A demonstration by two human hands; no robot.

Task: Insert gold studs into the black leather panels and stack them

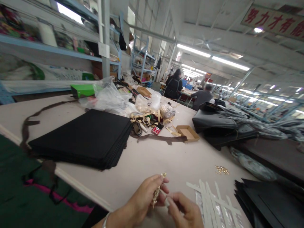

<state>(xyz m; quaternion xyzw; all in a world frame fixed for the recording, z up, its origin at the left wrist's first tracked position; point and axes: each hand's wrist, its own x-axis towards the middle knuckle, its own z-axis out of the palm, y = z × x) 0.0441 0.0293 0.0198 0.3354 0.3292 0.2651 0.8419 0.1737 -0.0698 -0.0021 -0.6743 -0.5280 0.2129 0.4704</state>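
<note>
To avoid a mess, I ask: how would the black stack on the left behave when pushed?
The black stack may shear, as its layers fan out at one edge. They look fairly stiff, lying flat and straight-edged. Being so many, they probably make it heavy.

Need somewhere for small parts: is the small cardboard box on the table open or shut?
Open: the cardboard box has no lid on, and its inside shows.

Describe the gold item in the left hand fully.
The gold item looks like a bunch of small, shiny, metal-like pieces. It sits slanted in the left hand, partly hidden, its far end poking out, over the table. Blur hides how they join. The right hand is close; contact is unclear.
</note>
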